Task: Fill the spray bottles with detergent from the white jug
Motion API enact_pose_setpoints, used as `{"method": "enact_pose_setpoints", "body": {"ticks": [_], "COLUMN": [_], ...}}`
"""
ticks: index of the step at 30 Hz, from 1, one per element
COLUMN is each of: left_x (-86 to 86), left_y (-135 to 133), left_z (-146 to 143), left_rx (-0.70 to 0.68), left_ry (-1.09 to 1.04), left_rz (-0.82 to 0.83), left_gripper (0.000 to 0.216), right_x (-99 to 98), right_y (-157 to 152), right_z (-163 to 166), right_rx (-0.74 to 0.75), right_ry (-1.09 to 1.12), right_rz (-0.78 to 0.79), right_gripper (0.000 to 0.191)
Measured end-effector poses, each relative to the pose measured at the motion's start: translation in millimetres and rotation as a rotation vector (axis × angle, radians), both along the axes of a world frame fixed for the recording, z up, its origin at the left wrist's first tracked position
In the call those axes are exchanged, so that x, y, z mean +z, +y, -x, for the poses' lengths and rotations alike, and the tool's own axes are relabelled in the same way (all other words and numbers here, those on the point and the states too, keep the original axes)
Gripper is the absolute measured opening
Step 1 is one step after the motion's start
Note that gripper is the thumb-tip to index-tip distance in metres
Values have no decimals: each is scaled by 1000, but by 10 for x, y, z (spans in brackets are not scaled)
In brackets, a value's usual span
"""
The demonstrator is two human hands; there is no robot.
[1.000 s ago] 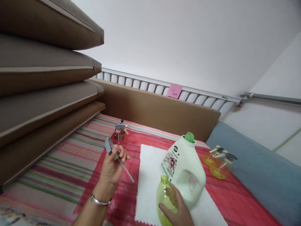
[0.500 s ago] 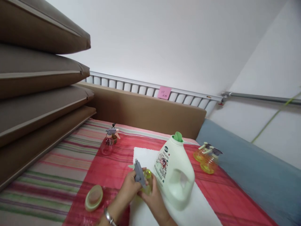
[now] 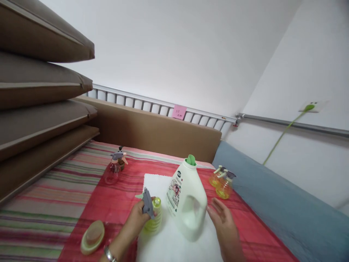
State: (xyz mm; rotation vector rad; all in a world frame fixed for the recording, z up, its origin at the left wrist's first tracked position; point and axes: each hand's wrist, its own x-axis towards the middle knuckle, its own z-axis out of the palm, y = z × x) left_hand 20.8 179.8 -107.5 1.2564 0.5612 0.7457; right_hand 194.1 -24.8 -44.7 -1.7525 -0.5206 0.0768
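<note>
Fingers (image 3: 141, 210) of the left hand (image 3: 136, 220) are curled shut around the grey sprayer (image 3: 148, 204), which sits on the neck of the green bottle (image 3: 154, 218). Right hand (image 3: 221, 218) is flat and open, fingers spread, holding nothing; it hovers just right of the jug (image 3: 188, 202), and contact cannot be confirmed.

Head view, all places given from the jug:
- Jug stands upright on the white cloth (image 3: 152, 182), green cap (image 3: 190, 159) on top, label facing left, handle hole facing the camera.
- Green bottle stands upright just left of the jug on the same cloth, touching or nearly touching it; which one cannot be told.
- Pink bottle (image 3: 113, 170) with a grey trigger head stands well to the left and farther back, on the red mat (image 3: 117, 203).
- Two yellow bottles (image 3: 222, 182) stand close together to the right and slightly behind, near the mat's edge.
- Green lid (image 3: 92, 236) lies well to the left and nearer the camera, on the mat.
- Stacked brown cushions (image 3: 40, 87) rise at far left.
- Brown board (image 3: 152, 133) runs behind, with a white rail (image 3: 131, 102) above it bearing a pink note (image 3: 179, 111).
- Blue cover (image 3: 272, 218) lies to the right.
- A metal bangle (image 3: 109, 253) shows at the left wrist.
</note>
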Motion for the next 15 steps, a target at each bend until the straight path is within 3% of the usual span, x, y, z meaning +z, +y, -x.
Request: {"method": "enact_pose_setpoints", "body": {"ticks": [4, 8, 15], "left_x": [25, 39, 23], "left_y": [-31, -34, 1], "left_z": [23, 75, 110], "left_rx": [-24, -46, -80], "left_ry": [-10, -34, -18], "left_rz": [-7, 3, -33], "left_gripper": [46, 41, 39], "right_x": [-15, -30, 367], "right_y": [208, 358, 216], "right_z": [-54, -62, -97], "right_rx": [154, 182, 241], "right_ry": [79, 72, 163], "right_rz": [72, 83, 134], "right_gripper": [44, 37, 40]}}
